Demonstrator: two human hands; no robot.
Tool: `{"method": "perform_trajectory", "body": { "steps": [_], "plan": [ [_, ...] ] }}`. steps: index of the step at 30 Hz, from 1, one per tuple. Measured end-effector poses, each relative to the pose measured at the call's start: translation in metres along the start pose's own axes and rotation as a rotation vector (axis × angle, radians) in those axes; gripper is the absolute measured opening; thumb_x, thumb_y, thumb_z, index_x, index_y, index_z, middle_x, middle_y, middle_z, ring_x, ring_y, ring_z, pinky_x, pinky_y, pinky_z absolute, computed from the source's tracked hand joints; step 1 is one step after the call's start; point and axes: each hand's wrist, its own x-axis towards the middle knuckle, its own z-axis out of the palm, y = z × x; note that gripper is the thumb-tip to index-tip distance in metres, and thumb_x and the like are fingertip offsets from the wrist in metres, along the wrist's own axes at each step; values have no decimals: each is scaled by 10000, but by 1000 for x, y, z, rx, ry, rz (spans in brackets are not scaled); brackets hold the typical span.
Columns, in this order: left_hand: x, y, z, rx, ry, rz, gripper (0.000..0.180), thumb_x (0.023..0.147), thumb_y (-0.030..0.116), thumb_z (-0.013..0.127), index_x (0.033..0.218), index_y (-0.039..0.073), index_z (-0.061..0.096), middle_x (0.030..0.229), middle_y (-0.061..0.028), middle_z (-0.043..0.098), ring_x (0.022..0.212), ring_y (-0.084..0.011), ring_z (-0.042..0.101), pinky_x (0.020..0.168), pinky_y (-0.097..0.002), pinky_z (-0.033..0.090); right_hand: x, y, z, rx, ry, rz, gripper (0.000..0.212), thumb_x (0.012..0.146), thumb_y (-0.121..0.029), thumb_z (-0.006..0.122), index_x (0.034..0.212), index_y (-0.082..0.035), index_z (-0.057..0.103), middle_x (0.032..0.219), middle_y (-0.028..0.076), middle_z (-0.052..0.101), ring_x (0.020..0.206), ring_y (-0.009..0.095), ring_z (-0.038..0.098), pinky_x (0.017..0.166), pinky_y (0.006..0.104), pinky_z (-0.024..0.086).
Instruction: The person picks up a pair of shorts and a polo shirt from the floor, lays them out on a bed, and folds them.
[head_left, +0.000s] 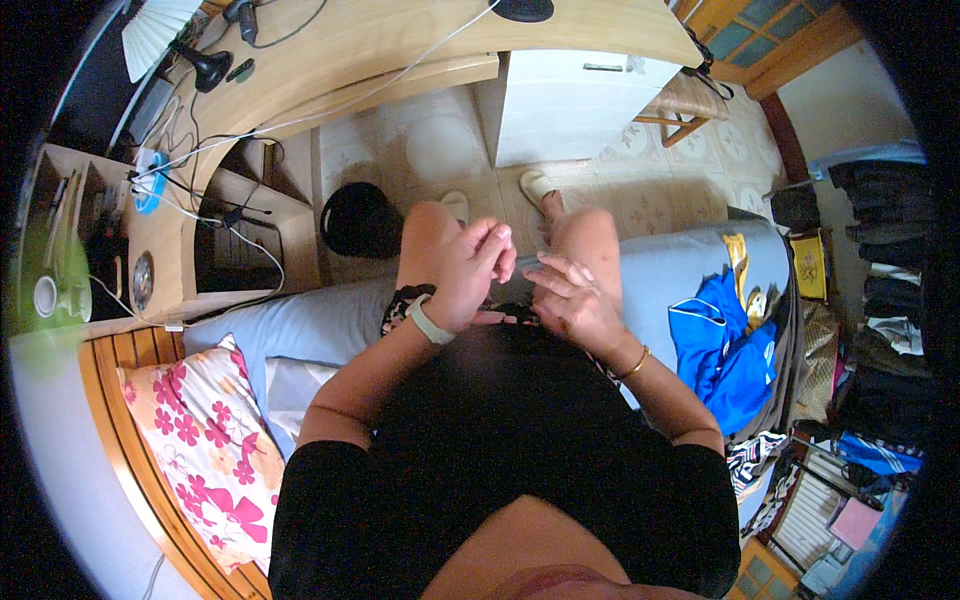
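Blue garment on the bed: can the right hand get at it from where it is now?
Probably yes. The blue garment lies on the bed on the person's right, with nothing between it and the right hand, which rests empty over the lap beside the left hand.

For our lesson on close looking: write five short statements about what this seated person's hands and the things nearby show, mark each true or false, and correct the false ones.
1. The left hand wears a pale wristband. True.
2. The right hand grips a cup. False: it lies open on the lap, holding nothing.
3. A blue garment lies on the bed to the person's right. True.
4. The flowered pillow sits on the floor. False: it lies on the bed, to the person's left.
5. The right wrist bears a thin bangle. True.
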Motion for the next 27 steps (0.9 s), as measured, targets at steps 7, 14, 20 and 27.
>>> {"method": "perform_trajectory", "body": {
  "steps": [7, 14, 20, 27],
  "plan": [
    [4, -2, -9, -56, -47, -41, 318, 914, 204, 347, 620, 85, 329, 542, -13, 371, 473, -101, 357, 440, -227, 308, -2, 2, 5, 8, -20, 12, 104, 636, -117, 631, 672, -40, 572, 1055, 69, 561, 1098, 265, 434, 916, 419, 354],
    [16, 19, -9, 249, 78, 87, 241, 879, 166, 435, 675, 42, 471, 567, 2, 456, 516, -77, 427, 468, -216, 336, -17, 15, 1, -13, 0, 133, 120, 658, -90, 626, 771, -57, 606, 1029, 66, 571, 1041, 252, 474, 889, 388, 372],
    [16, 8, -15, 340, 116, 118, 182, 833, 120, 513, 668, 43, 503, 568, 10, 487, 510, -69, 435, 468, -203, 327, -27, 20, 12, 7, 52, 203, 95, 657, -55, 628, 744, -34, 595, 982, 78, 583, 1005, 267, 495, 867, 394, 379],
    [21, -36, -85, 557, 117, 318, 239, 867, 202, 445, 686, 49, 470, 547, 18, 449, 497, -74, 413, 457, -228, 323, -49, 42, 40, 34, -20, 251, 76, 655, -40, 628, 721, -27, 591, 893, 84, 603, 917, 261, 527, 853, 378, 387]
  ]
}}
